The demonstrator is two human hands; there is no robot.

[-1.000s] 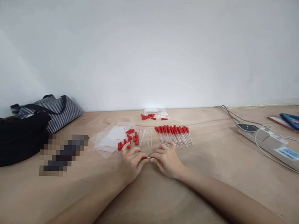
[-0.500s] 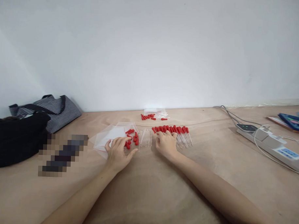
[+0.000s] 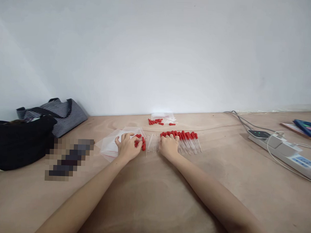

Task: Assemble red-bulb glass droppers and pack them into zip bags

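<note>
My left hand (image 3: 129, 147) is over a small pile of red rubber bulbs (image 3: 143, 147), thumb and forefinger closing around one of them; the exact contact is partly hidden. Under and beside that hand lie clear plastic zip bags (image 3: 108, 147). Between my hands, thin clear pipette tubes (image 3: 152, 143) lie side by side. My right hand (image 3: 169, 146) rests with curled fingers at the left end of a row of red-topped droppers (image 3: 187, 135). It covers the lower parts of several droppers, and what its fingertips hold is hidden.
Behind the row lie more red bulbs (image 3: 155, 122) and a clear bag with thin tubes (image 3: 168, 117). A black bag (image 3: 19, 142), a striped bag (image 3: 66, 116) and a blurred dark object (image 3: 71, 159) are at left. A power strip (image 3: 284, 148) with cables lies at right.
My left hand has shifted slightly right and drawn its thumb in toward the forefinger at the bulbs. My right fingers have curled more closely at the row's left end. The view has shifted slightly.
</note>
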